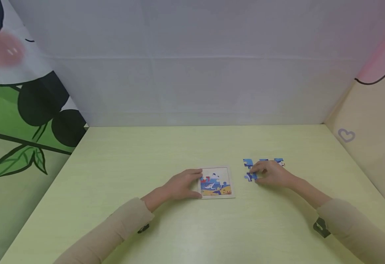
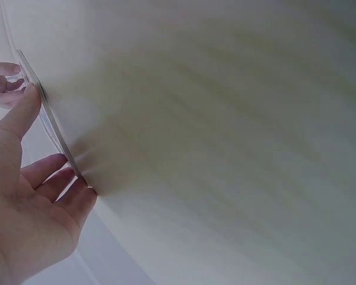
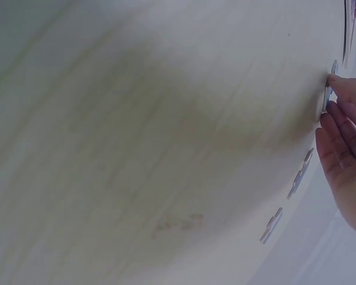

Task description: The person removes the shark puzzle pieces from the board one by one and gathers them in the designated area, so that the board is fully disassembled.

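Note:
A small square puzzle board [image 1: 216, 182] with a partly filled blue, white and orange picture lies on the pale green table [image 1: 146, 165]. My left hand [image 1: 183, 185] grips its left edge, thumb at the far corner and fingers at the near one. In the left wrist view the left hand [image 2: 29, 196] brackets the board's thin edge [image 2: 50, 127]. Loose blue puzzle pieces [image 1: 247, 162] lie right of the board. My right hand [image 1: 272, 173] pinches one blue piece [image 1: 250, 177] with curled fingers. In the right wrist view the right hand [image 3: 344, 148] has its fingertips on that piece [image 3: 327, 95].
Two more loose pieces [image 3: 301, 173] lie flat beyond the right hand, and another blue piece [image 1: 279, 161] shows behind it. White and patterned walls enclose the table on three sides. Beige sleeves cover both forearms.

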Demonstrator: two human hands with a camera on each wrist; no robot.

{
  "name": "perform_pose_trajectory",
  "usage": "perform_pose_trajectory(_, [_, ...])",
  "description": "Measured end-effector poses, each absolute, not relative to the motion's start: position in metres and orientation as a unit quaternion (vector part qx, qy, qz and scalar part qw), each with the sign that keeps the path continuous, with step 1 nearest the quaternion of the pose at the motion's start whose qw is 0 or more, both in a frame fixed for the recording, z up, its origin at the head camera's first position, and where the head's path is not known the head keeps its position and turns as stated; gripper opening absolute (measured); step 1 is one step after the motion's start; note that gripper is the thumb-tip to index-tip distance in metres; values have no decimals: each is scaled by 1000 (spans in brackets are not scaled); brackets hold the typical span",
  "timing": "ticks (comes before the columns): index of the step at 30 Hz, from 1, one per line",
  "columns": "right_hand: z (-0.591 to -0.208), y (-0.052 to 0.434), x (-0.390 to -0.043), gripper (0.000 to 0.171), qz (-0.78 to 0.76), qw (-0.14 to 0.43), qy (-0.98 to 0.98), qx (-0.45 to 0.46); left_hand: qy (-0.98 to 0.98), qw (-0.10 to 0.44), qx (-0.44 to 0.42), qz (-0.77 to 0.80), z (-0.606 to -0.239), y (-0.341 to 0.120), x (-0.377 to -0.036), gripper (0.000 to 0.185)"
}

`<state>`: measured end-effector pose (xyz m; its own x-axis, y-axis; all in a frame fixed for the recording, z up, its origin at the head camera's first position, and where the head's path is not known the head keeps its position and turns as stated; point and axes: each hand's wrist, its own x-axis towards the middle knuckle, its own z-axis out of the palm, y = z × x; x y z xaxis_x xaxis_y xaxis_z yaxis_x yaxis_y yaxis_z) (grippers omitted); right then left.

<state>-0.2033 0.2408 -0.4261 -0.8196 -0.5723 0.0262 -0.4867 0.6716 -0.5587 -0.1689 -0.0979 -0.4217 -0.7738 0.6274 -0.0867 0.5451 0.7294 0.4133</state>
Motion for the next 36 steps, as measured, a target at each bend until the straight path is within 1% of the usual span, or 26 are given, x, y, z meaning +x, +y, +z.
perform_pose_trajectory(6, [-426,237,-206,25,-286,69,908,-300,925,116,314,180,-421,-98,-169,70])
perform_pose_trajectory(12, [-421,215,-212,24,-298,63,898,-318,924,110,316,185,-422,-100,-170,69])
perform_pose_trajectory(20, [-422,165,-214,32,-314,111,879,-341,924,111,316,185,-421,-98,-170,68])
perform_pose_trajectory(24, [-428,147,-212,34,-302,116,878,-353,922,110,319,189,-420,-96,-169,67])
perform_pose_trajectory(30, [-428,134,-210,37,-284,110,887,-348,920,106,327,188,-418,-96,-167,66])
perform_pose_trajectory(36, [-424,129,-206,34,-280,127,895,-322,922,111,324,183,-418,-96,-167,66])
